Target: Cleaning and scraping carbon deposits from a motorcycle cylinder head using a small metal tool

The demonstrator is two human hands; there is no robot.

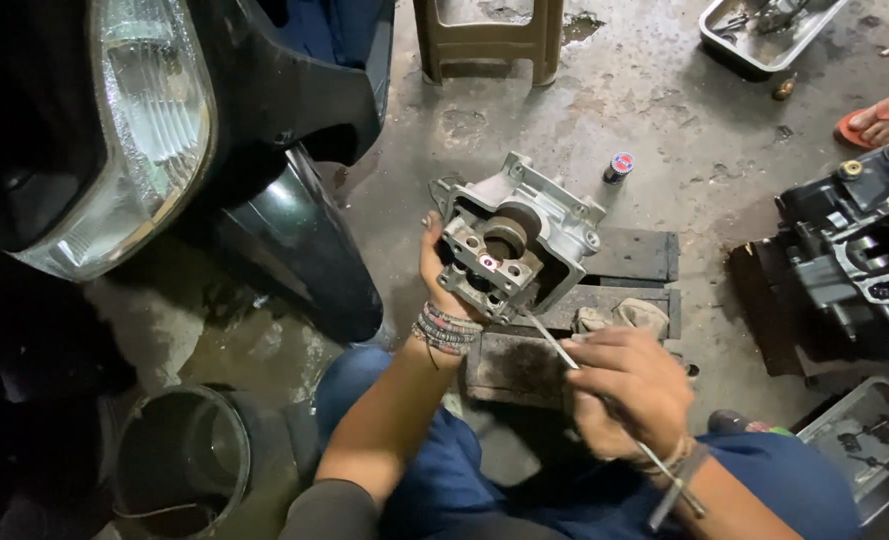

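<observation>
My left hand (436, 275) grips a grey metal engine cylinder head (519, 235) from its left side and holds it up above dark wooden blocks (604, 290). My right hand (629, 385) is closed on a thin metal rod tool (549, 340), whose tip points up at the lower edge of the cylinder head. Beaded bracelets circle my left wrist, and a strap sits on my right wrist.
A dark scooter front with headlight (149, 120) fills the left. A black bucket (179, 465) stands at lower left. A black engine block (859, 265), metal trays (764, 35) (864, 440), a small can (619, 166), a stool (489, 40) and another person's sandalled foot (884, 122) surround me.
</observation>
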